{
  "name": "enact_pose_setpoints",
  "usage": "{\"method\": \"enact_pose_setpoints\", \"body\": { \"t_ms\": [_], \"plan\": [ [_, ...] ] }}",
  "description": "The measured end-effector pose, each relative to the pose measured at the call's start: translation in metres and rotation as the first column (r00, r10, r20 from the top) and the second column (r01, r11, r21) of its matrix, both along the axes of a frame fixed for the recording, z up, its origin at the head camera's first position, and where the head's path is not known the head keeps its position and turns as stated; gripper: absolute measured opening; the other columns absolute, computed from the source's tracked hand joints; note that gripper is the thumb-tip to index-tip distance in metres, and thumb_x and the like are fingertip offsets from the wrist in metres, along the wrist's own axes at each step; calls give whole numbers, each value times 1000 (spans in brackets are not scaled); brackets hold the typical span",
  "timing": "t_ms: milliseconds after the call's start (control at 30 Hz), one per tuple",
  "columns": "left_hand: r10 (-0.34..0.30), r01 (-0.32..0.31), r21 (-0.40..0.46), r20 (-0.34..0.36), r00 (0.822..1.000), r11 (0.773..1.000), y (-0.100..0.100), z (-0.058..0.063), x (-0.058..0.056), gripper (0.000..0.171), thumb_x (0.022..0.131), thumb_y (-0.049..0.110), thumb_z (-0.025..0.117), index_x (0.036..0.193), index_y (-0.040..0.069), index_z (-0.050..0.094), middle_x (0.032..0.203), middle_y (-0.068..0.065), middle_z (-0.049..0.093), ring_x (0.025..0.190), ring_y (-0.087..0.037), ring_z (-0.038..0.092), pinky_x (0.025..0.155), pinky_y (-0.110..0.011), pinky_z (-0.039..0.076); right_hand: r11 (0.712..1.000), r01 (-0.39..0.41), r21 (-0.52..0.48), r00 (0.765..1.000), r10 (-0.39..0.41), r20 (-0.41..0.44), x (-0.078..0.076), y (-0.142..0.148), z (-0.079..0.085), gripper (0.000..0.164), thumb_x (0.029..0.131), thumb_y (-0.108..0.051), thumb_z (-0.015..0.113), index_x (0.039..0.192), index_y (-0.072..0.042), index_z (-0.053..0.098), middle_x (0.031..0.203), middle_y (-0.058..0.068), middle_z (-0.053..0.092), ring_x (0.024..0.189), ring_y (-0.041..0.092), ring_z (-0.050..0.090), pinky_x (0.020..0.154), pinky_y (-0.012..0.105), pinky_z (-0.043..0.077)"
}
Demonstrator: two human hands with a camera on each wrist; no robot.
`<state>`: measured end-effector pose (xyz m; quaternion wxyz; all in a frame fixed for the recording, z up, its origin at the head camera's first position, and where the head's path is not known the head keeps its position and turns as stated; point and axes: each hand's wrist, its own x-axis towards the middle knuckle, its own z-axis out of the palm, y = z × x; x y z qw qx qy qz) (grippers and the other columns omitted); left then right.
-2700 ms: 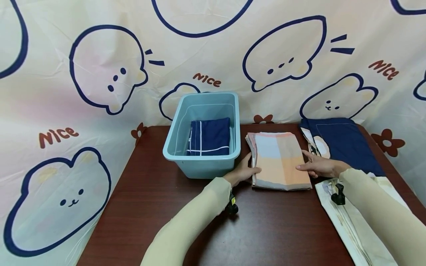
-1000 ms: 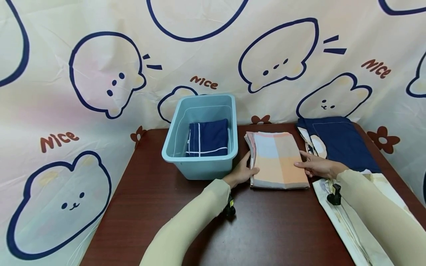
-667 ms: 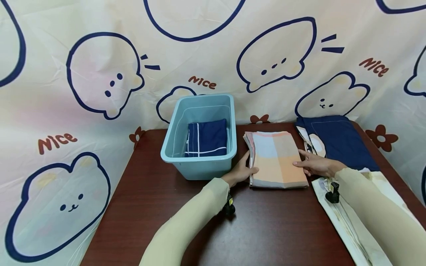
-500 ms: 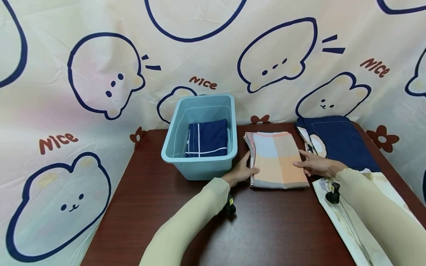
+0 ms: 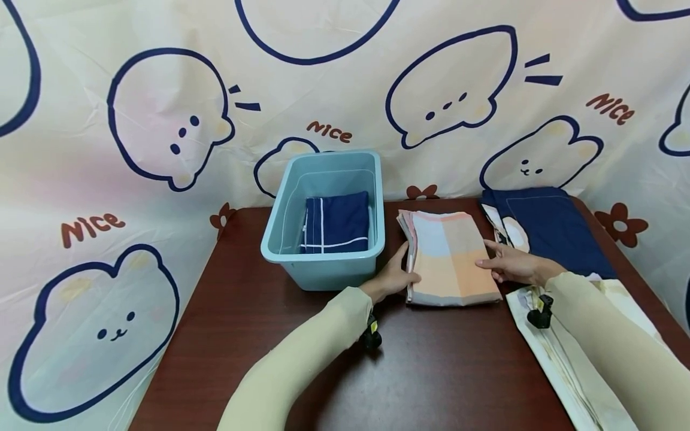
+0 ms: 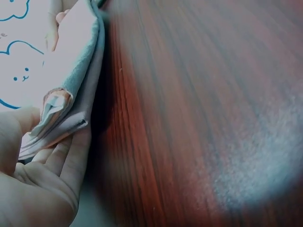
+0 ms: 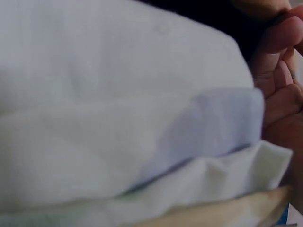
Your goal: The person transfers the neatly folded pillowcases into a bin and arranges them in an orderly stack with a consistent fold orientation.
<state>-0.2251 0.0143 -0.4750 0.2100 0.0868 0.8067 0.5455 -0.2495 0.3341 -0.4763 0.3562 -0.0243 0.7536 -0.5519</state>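
A folded plaid cloth (image 5: 453, 257) in peach, orange, pale blue and grey is held at both sides, just right of the blue bin. My left hand (image 5: 390, 279) grips its left edge, thumb on top. In the left wrist view the fingers (image 6: 71, 161) lie under the folded layers. At the opposite edge, my right hand (image 5: 514, 264) pinches the cloth with the thumb above and the other fingers partly hidden. The right wrist view is mostly filled by white folded fabric (image 7: 118, 94), with the right hand (image 7: 279, 80) at its edge.
The light blue bin (image 5: 336, 272) contains a folded navy cloth (image 5: 345, 221) with white lines. A second navy cloth (image 5: 557, 227) lies at the back right. Cream folded fabric (image 5: 571, 359) lies in front of it, under the right forearm. A printed curtain (image 5: 323, 90) hangs behind the brown table (image 5: 242, 311).
Both hands keep their hold on the plaid cloth. Its left side has risen very slightly and shifted a touch right; the camera view has also drifted a little.
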Motion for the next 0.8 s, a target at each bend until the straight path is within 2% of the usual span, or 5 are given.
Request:
{"method": "enact_pose_setpoints", "body": {
  "t_ms": [100,167,233,467,800],
  "plan": [
    [0,0,19,15,1000,1000,0,1,1,92,90,2,65,164,25,16,154,-14,46,97,-19,57,76,-28,46,1000,-1,-5,1000,1,-8,0,-1,2,100,104,-25,57,158,-15,-27,65,-10,55,59,6,54,66,28,48],
    [0,-1,43,28,1000,999,0,2,3,91,91,-1,63,164,26,16,139,-19,58,72,-14,54,65,-25,45,1000,0,-6,1000,0,-17,1,-1,4,100,104,-25,57,157,-15,-27,62,-10,55,58,6,54,66,28,49],
    [1,-4,72,47,999,997,0,2,4,91,91,-4,62,164,26,15,124,-23,63,55,-12,45,56,-24,42,1000,1,-7,1000,-1,-27,3,-2,6,100,104,-25,57,157,-14,-28,61,-9,55,58,7,54,67,28,49],
    [-2,-8,114,83,997,993,1,3,5,91,92,-5,63,163,26,16,140,-23,54,69,-13,57,59,-24,47,1000,-5,-12,999,4,-45,7,-2,14,100,105,-25,56,157,-15,-29,61,-9,55,58,7,54,66,28,50],
    [-26,14,127,96,995,992,2,15,6,92,92,-3,66,163,27,17,111,-22,65,77,-15,64,62,-24,52,999,-30,-13,997,29,-74,11,4,26,97,106,-26,54,157,-15,-28,61,-11,56,56,6,56,57,23,48]
  ]
}}
